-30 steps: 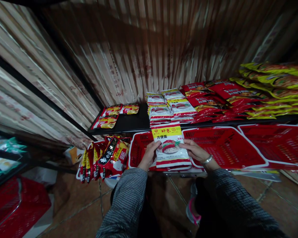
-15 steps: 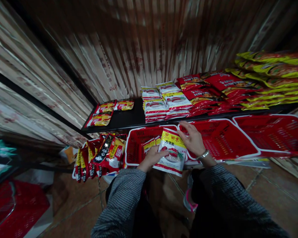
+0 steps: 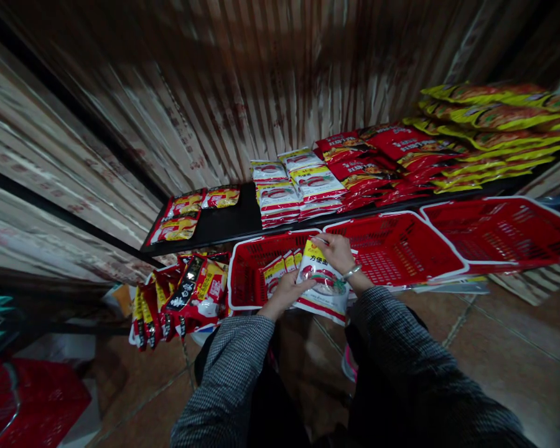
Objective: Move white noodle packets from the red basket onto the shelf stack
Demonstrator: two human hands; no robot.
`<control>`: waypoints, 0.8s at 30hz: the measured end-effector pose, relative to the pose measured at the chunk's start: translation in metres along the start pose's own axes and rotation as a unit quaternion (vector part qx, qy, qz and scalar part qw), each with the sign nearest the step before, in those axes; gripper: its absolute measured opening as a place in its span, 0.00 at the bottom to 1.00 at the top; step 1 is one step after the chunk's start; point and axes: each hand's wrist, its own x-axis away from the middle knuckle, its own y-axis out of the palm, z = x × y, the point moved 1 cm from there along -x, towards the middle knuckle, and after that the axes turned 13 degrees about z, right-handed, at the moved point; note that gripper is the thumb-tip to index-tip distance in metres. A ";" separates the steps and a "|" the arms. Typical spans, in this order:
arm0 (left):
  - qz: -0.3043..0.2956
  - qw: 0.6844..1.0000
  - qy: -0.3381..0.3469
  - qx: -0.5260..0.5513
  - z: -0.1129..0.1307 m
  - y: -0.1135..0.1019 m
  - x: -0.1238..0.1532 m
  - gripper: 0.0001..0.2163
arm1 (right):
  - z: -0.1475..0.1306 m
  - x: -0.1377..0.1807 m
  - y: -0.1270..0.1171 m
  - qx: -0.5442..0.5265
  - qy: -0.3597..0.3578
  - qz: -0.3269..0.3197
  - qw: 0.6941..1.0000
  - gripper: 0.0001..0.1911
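I hold a white instant noodle packet [image 3: 323,287] with a yellow top band and red stripe over the near rim of a red basket [image 3: 242,274]. My left hand [image 3: 287,291] grips its left edge. My right hand [image 3: 338,252], with a bracelet at the wrist, is closed over its top right corner. Inside the basket several similar packets [image 3: 280,270] stand on edge just left of the one I hold.
A black shelf [image 3: 228,221] carries stacks of white packets [image 3: 294,186], red packets [image 3: 373,162] and yellow packets [image 3: 490,112]. Two more red baskets [image 3: 401,249] sit to the right. A basket of red and black packets [image 3: 182,298] stands at the left. Tiled floor lies below.
The packet has come down and left from in front of the shelf to the basket rim. My right hand shifted from its right side to its top corner. The view swung right.
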 end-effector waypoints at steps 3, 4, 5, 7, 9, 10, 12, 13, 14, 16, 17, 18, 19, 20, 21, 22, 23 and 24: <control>-0.003 1.000 -0.008 0.016 -0.004 0.002 -0.001 0.21 | -0.001 0.000 0.003 0.032 -0.019 0.004 0.999 0.18; -0.002 1.000 -0.012 0.020 -0.006 0.002 -0.001 0.22 | 0.000 0.000 0.004 0.036 -0.024 0.002 0.999 0.19; 0.000 1.000 -0.016 0.024 -0.007 0.002 -0.001 0.22 | 0.000 0.000 0.005 0.039 -0.028 -0.003 0.999 0.19; 0.007 0.999 -0.022 0.028 -0.008 0.000 0.000 0.21 | 0.000 -0.001 0.006 0.043 -0.041 -0.025 0.998 0.19; 0.018 0.999 -0.029 0.035 -0.005 -0.006 0.002 0.21 | 0.000 -0.003 0.004 0.040 -0.057 -0.041 0.997 0.18; 0.024 0.998 -0.031 0.043 -0.001 -0.009 0.004 0.22 | 0.000 -0.004 0.002 0.035 -0.065 -0.037 0.997 0.18; 0.045 0.996 -0.035 0.068 0.008 -0.019 0.007 0.23 | 0.001 -0.006 -0.002 0.013 -0.066 -0.007 0.998 0.21; 0.062 0.994 -0.034 0.083 0.013 -0.024 0.008 0.23 | 0.001 -0.006 -0.004 -0.007 -0.052 0.011 0.999 0.24; 0.083 0.991 -0.037 0.098 0.018 -0.029 0.009 0.24 | 0.001 -0.006 -0.005 -0.037 -0.025 0.026 0.999 0.27; 0.125 0.984 -0.039 0.123 0.024 -0.038 0.009 0.24 | 0.001 -0.003 -0.004 -0.133 0.066 0.028 0.989 0.29; 0.141 0.980 -0.039 0.134 0.026 -0.042 0.009 0.25 | 0.000 0.000 -0.002 -0.195 0.120 0.007 0.973 0.28; 0.152 0.977 -0.036 0.143 0.026 -0.044 0.008 0.25 | -0.002 0.004 0.000 -0.259 0.172 -0.027 0.950 0.27; 0.160 0.975 -0.032 0.151 0.026 -0.045 0.008 0.25 | -0.005 0.008 0.004 -0.317 0.218 -0.070 0.920 0.25; 0.165 0.973 -0.026 0.159 0.026 -0.045 0.007 0.25 | -0.008 0.012 0.007 -0.365 0.255 -0.114 0.888 0.23; 0.170 0.971 -0.020 0.164 0.025 -0.045 0.006 0.26 | -0.011 0.016 0.009 -0.398 0.283 -0.154 0.859 0.22; 0.173 0.970 -0.014 0.168 0.025 -0.044 0.005 0.26 | -0.014 0.020 0.011 -0.420 0.305 -0.182 0.835 0.20; 0.177 0.969 -0.007 0.171 0.025 -0.043 0.005 0.26 | -0.016 0.022 0.013 -0.431 0.322 -0.197 0.819 0.19; 0.178 0.969 -0.003 0.173 0.025 -0.041 0.005 0.26 | -0.017 0.024 0.014 -0.437 0.333 -0.204 0.810 0.19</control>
